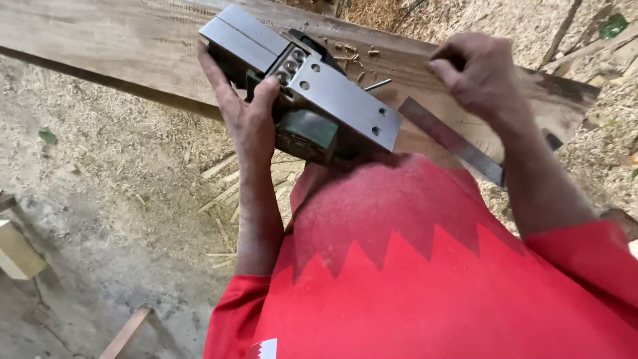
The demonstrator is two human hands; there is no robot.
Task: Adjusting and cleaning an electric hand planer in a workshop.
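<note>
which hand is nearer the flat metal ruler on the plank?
Right. The right hand hovers just above the upper end of the metal ruler, though contact is unclear. The left hand is farther off, gripping the upturned electric planer.

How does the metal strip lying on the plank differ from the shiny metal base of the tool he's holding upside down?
The metal strip is long, narrow and plain; the tool's metal base is broad, with round holes and a gap across its middle.
The strip lies loose on the wooden plank; the base is turned upward, the tool gripped by the left hand.
The right hand is above the strip's upper end.
Both are flat, grey metal.
</note>
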